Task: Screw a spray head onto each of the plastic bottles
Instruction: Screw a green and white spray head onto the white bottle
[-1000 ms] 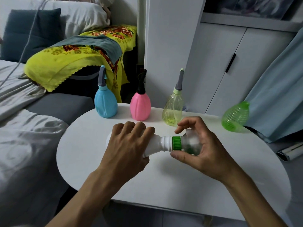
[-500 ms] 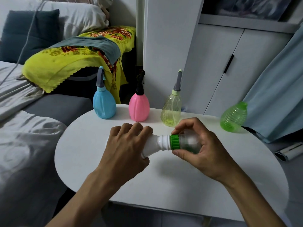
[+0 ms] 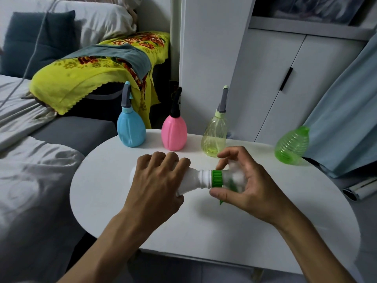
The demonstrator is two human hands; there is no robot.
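Note:
My left hand (image 3: 157, 176) grips a white plastic bottle (image 3: 194, 179) held sideways over the white table (image 3: 204, 227). My right hand (image 3: 251, 180) wraps a spray head (image 3: 232, 178) with a green ribbed collar (image 3: 216, 178) that sits on the bottle's neck. The head looks blurred between my fingers. At the back of the table stand a blue bottle (image 3: 131, 130), a pink bottle (image 3: 174, 131) and a clear yellow-green bottle (image 3: 214, 137), each with a spray head on. A green ribbed bottle (image 3: 291, 147) without a head stands at the right rim.
A bed with grey sheets (image 3: 30, 170) lies to the left, a yellow flowered cloth (image 3: 91, 78) behind it. White cabinets (image 3: 285, 88) and a blue curtain (image 3: 346, 111) stand behind the table.
My right hand has turned around the spray head, its fingers now spread wider and the head blurred. The white bottle stays in my left hand at about the same place.

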